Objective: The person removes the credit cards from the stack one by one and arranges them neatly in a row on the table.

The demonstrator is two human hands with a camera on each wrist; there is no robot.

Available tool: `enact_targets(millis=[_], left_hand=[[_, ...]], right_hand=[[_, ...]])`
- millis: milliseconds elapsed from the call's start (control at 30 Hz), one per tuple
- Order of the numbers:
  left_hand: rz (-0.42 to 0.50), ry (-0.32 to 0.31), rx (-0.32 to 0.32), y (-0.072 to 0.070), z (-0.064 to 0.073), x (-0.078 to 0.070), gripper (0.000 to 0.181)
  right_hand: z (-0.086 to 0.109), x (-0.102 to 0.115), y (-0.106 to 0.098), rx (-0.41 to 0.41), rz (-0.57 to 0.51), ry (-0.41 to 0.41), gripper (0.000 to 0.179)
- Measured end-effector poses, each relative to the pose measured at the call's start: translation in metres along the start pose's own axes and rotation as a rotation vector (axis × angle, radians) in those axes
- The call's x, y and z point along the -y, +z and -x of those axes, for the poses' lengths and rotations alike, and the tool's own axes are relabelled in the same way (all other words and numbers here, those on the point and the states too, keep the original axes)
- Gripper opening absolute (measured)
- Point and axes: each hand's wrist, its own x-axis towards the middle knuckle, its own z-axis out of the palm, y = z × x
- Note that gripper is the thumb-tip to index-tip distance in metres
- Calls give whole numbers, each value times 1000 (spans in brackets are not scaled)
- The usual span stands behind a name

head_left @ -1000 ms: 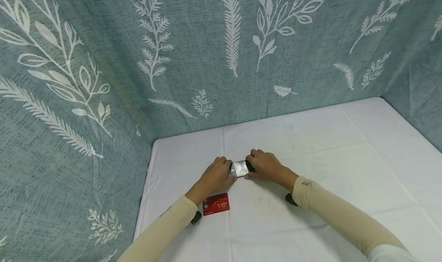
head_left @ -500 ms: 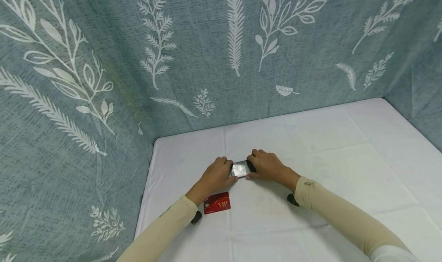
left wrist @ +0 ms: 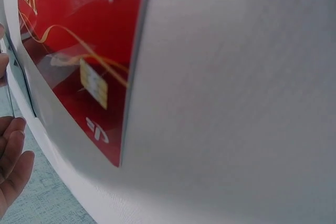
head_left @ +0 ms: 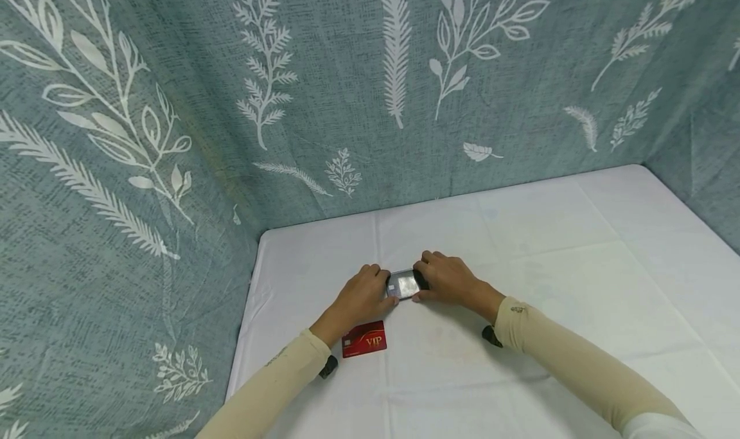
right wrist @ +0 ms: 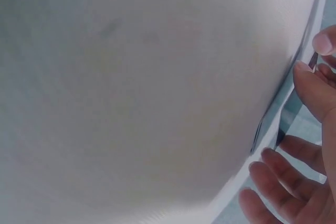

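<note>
A shiny grey card [head_left: 403,285], with a pale chip-like square near its left end and a dark right end, lies between my two hands in the head view. My left hand [head_left: 363,292] pinches its left end, thumb at the near edge and fingers at the far edge. On the opposite end my right hand [head_left: 448,279] does the same, partly covering the dark area. Both wrist views catch the card only as a thin sliver beside the fingers. A red VIP card [head_left: 364,340] with a gold chip lies flat near my left wrist, large in the left wrist view.
A white cloth [head_left: 555,278] with fold creases covers the table. Blue-green curtains [head_left: 347,92] with white leaf prints hang behind it and at both sides. Dark wrist cameras [head_left: 491,336] show under both beige sleeves [head_left: 566,355].
Both hands keep their hold on the grey card. The glare on its face has shifted, and its chip-like square shows more clearly than half a second ago. The head view has drifted slightly.
</note>
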Motion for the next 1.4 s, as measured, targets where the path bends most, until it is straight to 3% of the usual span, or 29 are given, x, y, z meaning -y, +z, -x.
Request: enact_targets(millis=[533,1400], left_hand=[[-23,18,-10,1,7,-2,50],[29,9,-6,-3,12,-5,50]], right_hand=[[6,4,3,-2,13,1,60],[9,7,-3,-9,8,-1,58]])
